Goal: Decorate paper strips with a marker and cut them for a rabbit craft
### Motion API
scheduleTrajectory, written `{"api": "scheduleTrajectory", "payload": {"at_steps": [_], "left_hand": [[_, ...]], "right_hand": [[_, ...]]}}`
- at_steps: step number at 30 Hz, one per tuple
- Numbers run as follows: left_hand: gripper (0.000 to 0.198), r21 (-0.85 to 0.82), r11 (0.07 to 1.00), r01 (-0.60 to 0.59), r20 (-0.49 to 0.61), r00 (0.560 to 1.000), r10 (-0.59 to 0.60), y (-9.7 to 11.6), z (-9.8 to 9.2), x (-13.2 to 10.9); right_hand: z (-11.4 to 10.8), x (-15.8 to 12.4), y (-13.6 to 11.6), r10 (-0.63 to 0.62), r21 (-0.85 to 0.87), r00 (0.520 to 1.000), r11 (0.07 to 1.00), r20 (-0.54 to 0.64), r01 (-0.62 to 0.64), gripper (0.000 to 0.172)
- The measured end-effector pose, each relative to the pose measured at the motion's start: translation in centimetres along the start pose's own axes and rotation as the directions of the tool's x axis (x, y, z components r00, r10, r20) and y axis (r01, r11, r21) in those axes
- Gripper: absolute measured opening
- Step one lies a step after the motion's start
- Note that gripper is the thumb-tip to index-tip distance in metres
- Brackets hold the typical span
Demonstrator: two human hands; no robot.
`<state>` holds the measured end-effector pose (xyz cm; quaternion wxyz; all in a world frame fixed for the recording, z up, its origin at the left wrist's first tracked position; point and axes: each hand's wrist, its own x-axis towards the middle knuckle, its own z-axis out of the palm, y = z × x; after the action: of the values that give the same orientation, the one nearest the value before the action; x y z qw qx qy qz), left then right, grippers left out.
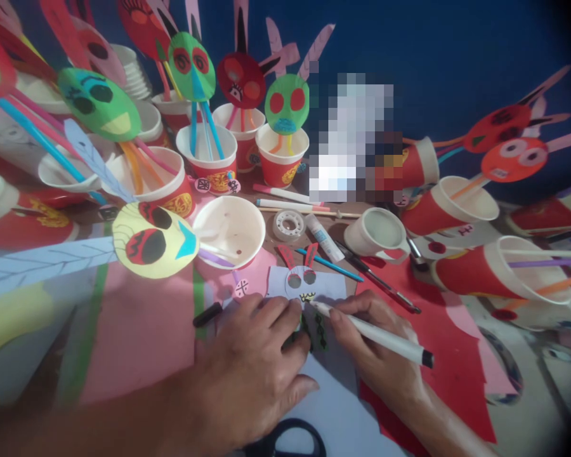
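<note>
My right hand (385, 368) grips a white marker (390, 338) with a black end. Its tip touches the paper just below a small rabbit-like paper face (297, 274), which has red ears, grey eyes and yellow-and-black teeth. Flat across the lower part of this work lies my left hand (261, 355), its fingers resting on the paper and its thumb stretched out. Between the hands, green pieces with black marks (320, 330) partly show on pale blue paper (337, 381). A black marker cap (208, 314) lies left of my left hand.
Red-and-white paper cups (208, 158) with paper faces on straws crowd the back and both sides. A tape roll (288, 224), a glue stick (324, 238) and a blue stick (330, 263) lie beyond my hands. Scissors (297, 431) lie at the front edge; red paper (438, 381) is at right.
</note>
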<state>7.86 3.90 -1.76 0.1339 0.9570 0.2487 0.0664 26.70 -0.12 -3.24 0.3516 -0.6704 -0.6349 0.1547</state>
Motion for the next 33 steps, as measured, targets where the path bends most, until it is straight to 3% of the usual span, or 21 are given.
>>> {"api": "scheduleTrajectory", "payload": {"at_steps": [15, 28, 33], "left_hand": [[0.035, -0.013, 1.0, -0.007, 0.039, 0.999, 0.007, -0.08, -0.08, 0.05], [0.032, -0.008, 1.0, 0.006, -0.017, 1.0, -0.007, -0.01, 0.01, 0.12], [0.03, 0.001, 1.0, -0.004, -0.022, 1.0, 0.004, -0.05, 0.12, 0.07]], "right_hand": [[-0.02, -0.09, 0.15, 0.007, -0.067, 1.0, 0.998, -0.027, -0.009, 0.021], [-0.45, -0.23, 0.45, 0.024, -0.064, 0.994, 0.998, -0.102, -0.031, 0.018], [-0.47, -0.04, 0.42, 0.003, -0.058, 0.997, 0.998, -0.071, -0.007, 0.019]]}}
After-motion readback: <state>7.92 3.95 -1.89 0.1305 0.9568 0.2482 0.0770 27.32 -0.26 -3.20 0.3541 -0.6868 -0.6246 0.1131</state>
